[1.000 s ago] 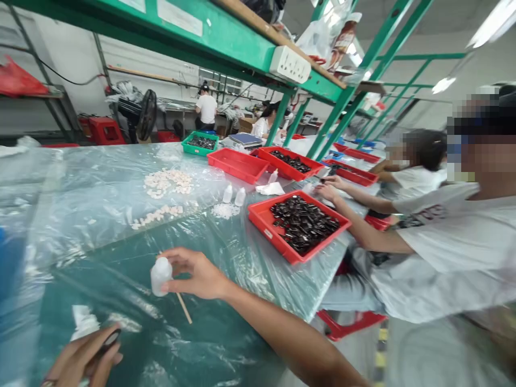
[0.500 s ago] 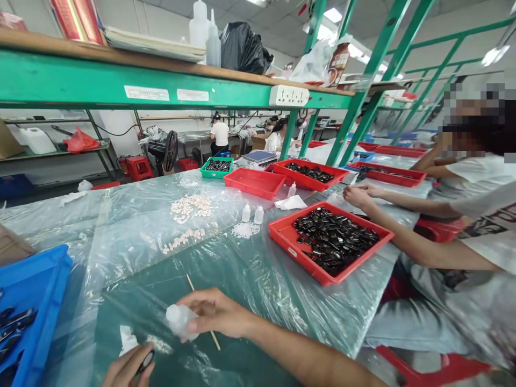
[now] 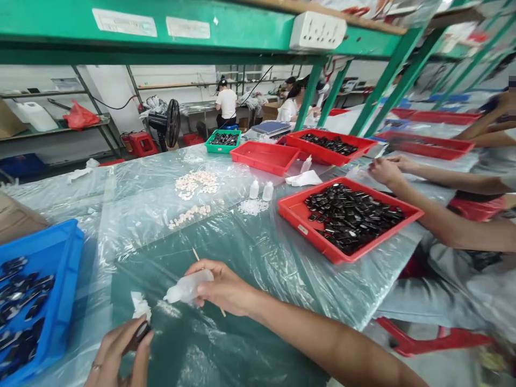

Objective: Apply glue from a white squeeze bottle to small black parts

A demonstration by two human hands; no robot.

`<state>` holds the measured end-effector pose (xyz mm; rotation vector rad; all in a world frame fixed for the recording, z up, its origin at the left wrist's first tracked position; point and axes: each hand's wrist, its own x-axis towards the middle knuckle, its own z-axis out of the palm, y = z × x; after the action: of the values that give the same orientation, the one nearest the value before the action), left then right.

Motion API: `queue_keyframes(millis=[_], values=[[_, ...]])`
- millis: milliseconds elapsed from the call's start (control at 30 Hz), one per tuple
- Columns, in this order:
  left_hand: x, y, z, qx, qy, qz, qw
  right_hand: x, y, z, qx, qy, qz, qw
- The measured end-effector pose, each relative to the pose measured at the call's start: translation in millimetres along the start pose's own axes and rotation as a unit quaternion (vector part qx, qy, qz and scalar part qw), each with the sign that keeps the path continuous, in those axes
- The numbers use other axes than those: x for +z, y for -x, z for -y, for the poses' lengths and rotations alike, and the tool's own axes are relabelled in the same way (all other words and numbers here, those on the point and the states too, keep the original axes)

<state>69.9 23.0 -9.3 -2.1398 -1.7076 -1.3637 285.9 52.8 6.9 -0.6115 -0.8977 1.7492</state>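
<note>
My right hand is wrapped round a translucent white squeeze bottle, tilted so that its nozzle points left and slightly down. Behind those fingers runs a thin wooden stick; whether it is held or lies on the table I cannot tell. At the lower left, my left hand pinches a small dark piece between thumb and fingers. The nozzle is apart from this piece. Crumpled white tissue lies just beyond my left fingertips, with a small pile of whitish bits beside it.
A blue tray of dark parts stands at left, a red tray of black pieces at right. Beyond are pale pieces, small bottles and an unfilled red tray. A co-worker's hands are at right.
The view has dipped, so the table appears higher. My right hand has turned the bottle, and its nozzle now points left. My left hand still pinches the dark piece.
</note>
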Motion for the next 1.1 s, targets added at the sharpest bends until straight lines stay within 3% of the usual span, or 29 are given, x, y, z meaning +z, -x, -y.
queue_keyframes(millis=[300, 500, 633, 700, 867, 1100], values=[[-1.1, 7, 5, 0.074, 0.096, 0.022, 0.992, 3, 8, -8, 0.027, 0.018, 0.017, 0.999], [-4.2, 10, 9, 0.073, 0.141, 0.049, 0.986, 7, 12, -11, 0.008, 0.175, 0.021, 0.984], [-7.1, 10, 9, 0.079, 0.125, 0.071, 0.986, 5, 17, -15, 0.007, 0.220, 0.009, 0.975], [-9.7, 9, 7, 0.082, 0.110, 0.086, 0.987, 6, 23, -15, -0.017, 0.277, -0.006, 0.961], [-12.7, 5, 3, 0.111, 0.114, 0.119, 0.980, 13, 34, -6, -0.110, 0.447, -0.032, 0.887], [-13.2, 3, 2, 0.118, 0.124, 0.136, 0.976, 14, 36, -8, -0.151, 0.491, -0.069, 0.855]])
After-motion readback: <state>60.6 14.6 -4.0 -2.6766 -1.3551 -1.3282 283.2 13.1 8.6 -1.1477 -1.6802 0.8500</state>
